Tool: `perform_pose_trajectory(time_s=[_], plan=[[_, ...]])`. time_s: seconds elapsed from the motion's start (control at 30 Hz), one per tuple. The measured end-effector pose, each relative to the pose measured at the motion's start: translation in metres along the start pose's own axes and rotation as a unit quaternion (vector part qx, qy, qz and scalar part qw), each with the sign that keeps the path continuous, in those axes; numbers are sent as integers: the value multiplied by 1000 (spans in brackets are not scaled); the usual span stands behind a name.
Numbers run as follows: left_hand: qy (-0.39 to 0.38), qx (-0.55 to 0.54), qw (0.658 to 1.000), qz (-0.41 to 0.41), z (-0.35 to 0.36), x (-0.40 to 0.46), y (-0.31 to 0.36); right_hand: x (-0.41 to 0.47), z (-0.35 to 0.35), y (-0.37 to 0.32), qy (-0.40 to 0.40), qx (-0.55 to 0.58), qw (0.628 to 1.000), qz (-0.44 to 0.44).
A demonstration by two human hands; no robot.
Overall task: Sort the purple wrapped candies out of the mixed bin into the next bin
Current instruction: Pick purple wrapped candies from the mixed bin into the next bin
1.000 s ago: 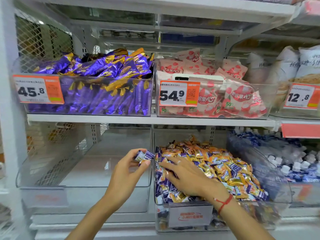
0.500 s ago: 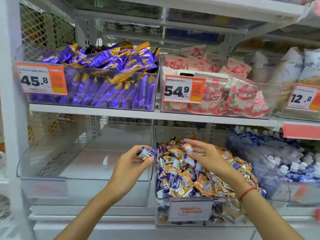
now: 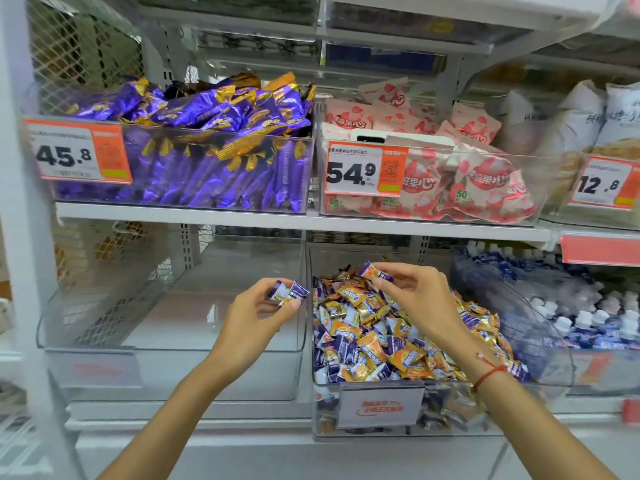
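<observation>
Clear-walled mixed bin [image 3: 408, 388] beside bare next bin [image 3: 173, 341], w/ both hands pinching: left hand [image 3: 254, 322] purple candies [image 3: 289, 293], right hand [image 3: 414, 294] one purple candy [image 3: 372, 271].

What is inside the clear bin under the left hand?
The clear bin shows no candies through its walls; the left hand, holding purple candies, covers part of its floor.

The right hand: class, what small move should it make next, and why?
Probably carry its purple candy leftward to the left hand or the clear bin. The right hand pinches it above the mixed bin; the left already holds purple candies.
</observation>
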State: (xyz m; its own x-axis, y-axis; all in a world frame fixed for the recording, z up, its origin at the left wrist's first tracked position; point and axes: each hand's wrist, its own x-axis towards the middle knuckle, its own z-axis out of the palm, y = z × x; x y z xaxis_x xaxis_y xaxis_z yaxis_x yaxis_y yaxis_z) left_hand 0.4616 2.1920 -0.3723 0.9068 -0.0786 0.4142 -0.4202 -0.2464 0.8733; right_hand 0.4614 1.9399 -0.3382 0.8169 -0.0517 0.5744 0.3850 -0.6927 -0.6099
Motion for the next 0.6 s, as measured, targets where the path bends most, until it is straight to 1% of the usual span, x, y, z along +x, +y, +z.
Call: perform_pose_trajectory(time_s=[0.07, 0.13, 0.2, 0.27, 0.33, 0.43, 0.5, 0.6], plan=[[17, 66, 998, -8, -16, 2, -5, 2, 11, -20, 6, 39, 997, -70], [37, 149, 988, -28, -34, 4, -12, 6, 30, -44, -21, 62, 990, -125], [51, 208, 975, -54, -48, 4, -17, 12, 55, -63, -64, 39, 983, -165], [55, 236, 967, -75, -55, 4, -23, 18, 77, -76, -101, -10, 976, -193], [37, 246, 965, -88, -59, 2, -28, 23, 91, -80, -147, -77, 967, -196], [1, 260, 961, -96, -63, -1, -34, 21, 94, -80, -215, -201, 935, -197], [-1, 276, 957, -91, -63, -2, -30, 14, 85, -78, -221, -218, 928, -206], [44, 269, 961, -39, -51, -4, -14, 2, 54, -72, -197, -186, 947, -174]])
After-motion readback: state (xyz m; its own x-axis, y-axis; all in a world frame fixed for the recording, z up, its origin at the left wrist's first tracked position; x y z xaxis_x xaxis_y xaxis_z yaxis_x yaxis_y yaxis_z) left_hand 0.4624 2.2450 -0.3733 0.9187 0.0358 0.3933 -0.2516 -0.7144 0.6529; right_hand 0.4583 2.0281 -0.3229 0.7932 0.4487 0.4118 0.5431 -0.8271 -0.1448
